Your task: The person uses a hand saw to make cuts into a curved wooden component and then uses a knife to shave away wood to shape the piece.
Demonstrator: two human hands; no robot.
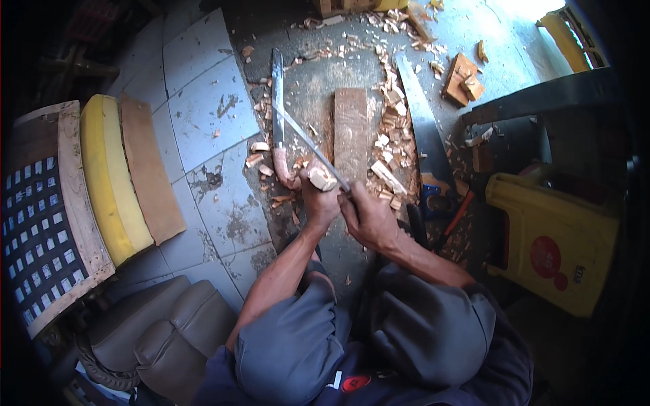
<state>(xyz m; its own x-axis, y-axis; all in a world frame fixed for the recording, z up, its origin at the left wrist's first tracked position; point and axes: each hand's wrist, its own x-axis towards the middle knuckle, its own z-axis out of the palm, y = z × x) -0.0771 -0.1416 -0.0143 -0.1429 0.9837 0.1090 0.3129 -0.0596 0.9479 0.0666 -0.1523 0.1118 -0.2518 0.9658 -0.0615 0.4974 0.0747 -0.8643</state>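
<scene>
My left hand (321,203) is closed around a pale, roughly cut piece of wood (323,178), whose cut end faces up. Beside it, my right hand (371,220) grips the near end of a long, thin metal rod (308,141), perhaps a file. The rod slants away to the far left and crosses over a machete (278,125) on the floor. That machete has a reddish wooden handle, which ends close to my left hand. Just beyond my hands lies a flat brown plank (351,128). How the rod meets the wood is hidden by my fingers.
Wood chips (393,122) are scattered around the plank. A handsaw (424,111) lies to the right, near a yellow plastic stool (555,237). Wooden blocks (462,78) sit at the far right. Yellow foam (112,179) and a webbed wooden frame (71,203) stand left.
</scene>
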